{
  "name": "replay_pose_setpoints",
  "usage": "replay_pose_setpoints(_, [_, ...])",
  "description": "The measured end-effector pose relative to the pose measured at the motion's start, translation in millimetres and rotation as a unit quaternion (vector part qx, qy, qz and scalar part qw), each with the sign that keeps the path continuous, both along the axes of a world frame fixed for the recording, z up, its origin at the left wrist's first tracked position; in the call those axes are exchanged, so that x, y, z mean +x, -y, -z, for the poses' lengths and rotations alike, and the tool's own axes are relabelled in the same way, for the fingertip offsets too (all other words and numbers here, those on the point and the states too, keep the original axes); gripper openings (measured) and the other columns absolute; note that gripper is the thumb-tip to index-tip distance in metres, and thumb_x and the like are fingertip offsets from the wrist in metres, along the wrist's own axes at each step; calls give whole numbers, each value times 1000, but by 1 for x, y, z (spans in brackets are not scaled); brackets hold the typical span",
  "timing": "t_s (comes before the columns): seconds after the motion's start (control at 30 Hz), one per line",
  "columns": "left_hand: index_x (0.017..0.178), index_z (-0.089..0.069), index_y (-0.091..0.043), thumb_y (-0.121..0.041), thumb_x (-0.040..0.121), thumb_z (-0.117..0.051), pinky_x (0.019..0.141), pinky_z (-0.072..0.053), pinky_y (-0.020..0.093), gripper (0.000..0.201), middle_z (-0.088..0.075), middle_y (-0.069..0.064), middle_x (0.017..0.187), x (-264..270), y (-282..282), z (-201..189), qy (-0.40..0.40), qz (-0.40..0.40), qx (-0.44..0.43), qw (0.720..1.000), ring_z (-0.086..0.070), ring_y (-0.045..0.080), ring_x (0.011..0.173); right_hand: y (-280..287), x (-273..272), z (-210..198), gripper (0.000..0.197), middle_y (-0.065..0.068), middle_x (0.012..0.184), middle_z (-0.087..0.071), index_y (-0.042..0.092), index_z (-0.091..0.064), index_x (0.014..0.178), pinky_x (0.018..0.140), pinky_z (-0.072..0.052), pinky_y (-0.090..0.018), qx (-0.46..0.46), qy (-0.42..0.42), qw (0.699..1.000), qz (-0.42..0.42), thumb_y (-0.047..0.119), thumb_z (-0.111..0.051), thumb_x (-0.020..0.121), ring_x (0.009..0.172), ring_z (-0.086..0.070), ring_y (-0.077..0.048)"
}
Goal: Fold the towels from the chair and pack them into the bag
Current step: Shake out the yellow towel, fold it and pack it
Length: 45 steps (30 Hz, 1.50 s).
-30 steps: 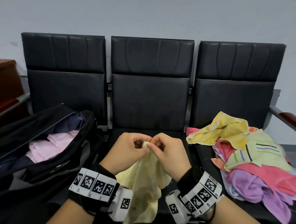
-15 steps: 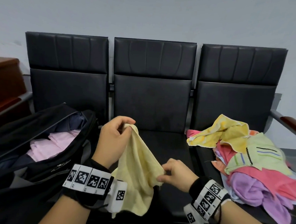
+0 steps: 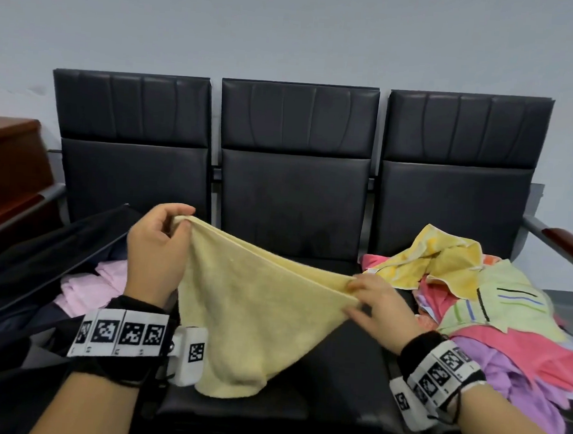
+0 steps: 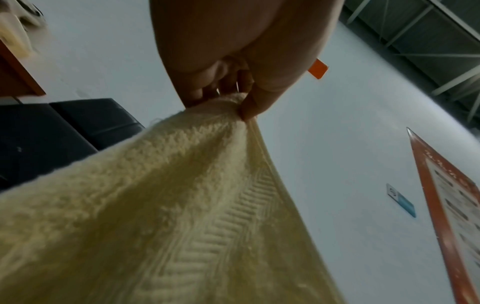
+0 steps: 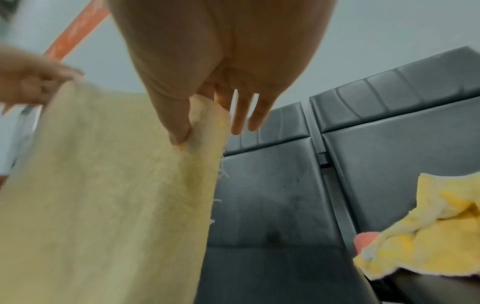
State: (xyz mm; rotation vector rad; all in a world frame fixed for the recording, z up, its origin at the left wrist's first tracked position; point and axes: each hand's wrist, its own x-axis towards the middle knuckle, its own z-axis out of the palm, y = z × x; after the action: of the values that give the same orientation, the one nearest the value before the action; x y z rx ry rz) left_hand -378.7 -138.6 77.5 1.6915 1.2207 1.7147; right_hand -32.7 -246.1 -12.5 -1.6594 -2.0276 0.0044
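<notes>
While pinched at one end by left hand (image 3: 155, 252) and at the other by right hand (image 3: 378, 306), pale yellow towel (image 3: 255, 319) hangs doubled over middle seat (image 3: 344, 398). Pink towels already in bag (image 3: 30, 268); heap (image 3: 494, 306) waiting on right, so probably under halfway.

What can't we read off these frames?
- Bag contents, head view: the left hand and the pale yellow towel cover part of the opening.
- Towel pile count, head view: layers overlap and the right edge cuts it off.
- Poster text, left wrist view: blurred.
</notes>
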Motion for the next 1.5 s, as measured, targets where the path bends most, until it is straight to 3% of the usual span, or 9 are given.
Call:
replay_pose_setpoints(0.2, [96,-71,-25,-8,87,-56,67,-48,16,24,-67,-9,80,-17,-19,1,-20,-56,-17,998,-57,-1,66,-3,6,-60,13,6,80,-65,20,-66,78,72,-48,-23,79,-159,983,48,15,-71,88,79,-61,-7])
replay_pose_setpoints(0.27, [94,-70,-28,-9,87,-56,63,-45,9,24,-66,-10,78,-20,-20,0,-24,-63,-17,998,-56,-4,64,-4,5,-72,9,7,81,-65,20,-69,83,71,-47,-20,109,-187,974,60,13,-71,89,78,-60,-6])
replay_pose_setpoints(0.57, [92,-71,-27,-13,87,-55,64,-50,30,22,-67,-9,76,-26,-11,-6,-16,-70,-20,997,-59,5,64,6,2,-92,13,14,95,-65,23,-69,85,74,-44,-9,159,-212,961,82,10,-68,89,86,-59,4])
replay_pose_setpoints(0.73, [91,-72,-26,-11,87,-56,56,-42,7,22,-67,-6,76,-29,-1,-8,0,-61,-5,998,-55,-1,60,23,2,-98,16,14,78,-68,30,-68,83,67,-43,-6,147,-234,957,89,16,-67,91,80,-61,0])
replay_pose_setpoints(1.0, [84,-71,-26,-11,82,-53,51,-42,14,24,-64,-12,66,-27,-1,-15,8,-44,-14,999,-50,2,55,20,9,-108,23,17,84,-67,32,-72,99,68,-49,-13,192,-301,931,77,12,-72,87,78,-62,-3])
replay_pose_setpoints(1.13, [86,-73,-20,-5,82,-55,67,-56,39,23,-71,1,77,-13,-23,2,-43,-28,-110,993,-66,25,71,-10,13,-91,26,10,81,-65,36,-71,91,49,-58,-36,136,-354,918,112,10,-69,89,62,-66,-13])
replay_pose_setpoints(1.2, [87,-73,-19,-6,81,-58,76,-57,43,20,-73,3,82,-4,-34,9,-63,-26,-147,987,-69,29,83,-26,13,-84,28,1,84,-66,34,-71,85,56,-61,-40,105,-381,910,123,6,-68,89,66,-70,-21])
replay_pose_setpoints(1.37, [88,-73,-21,-7,86,-61,76,-56,37,19,-72,2,82,-3,-55,1,-67,-18,-108,992,-69,25,82,-43,17,-97,27,3,79,-72,32,-73,83,72,-62,-33,133,-396,901,116,5,-71,86,80,-72,-19])
replay_pose_setpoints(1.5, [81,-70,-31,-6,90,-60,66,-48,13,28,-68,-17,76,-14,-54,-15,-50,6,-7,999,-61,-5,70,-28,22,-118,28,18,83,-73,37,-72,87,73,-54,-13,207,-351,908,94,9,-73,85,79,-69,0])
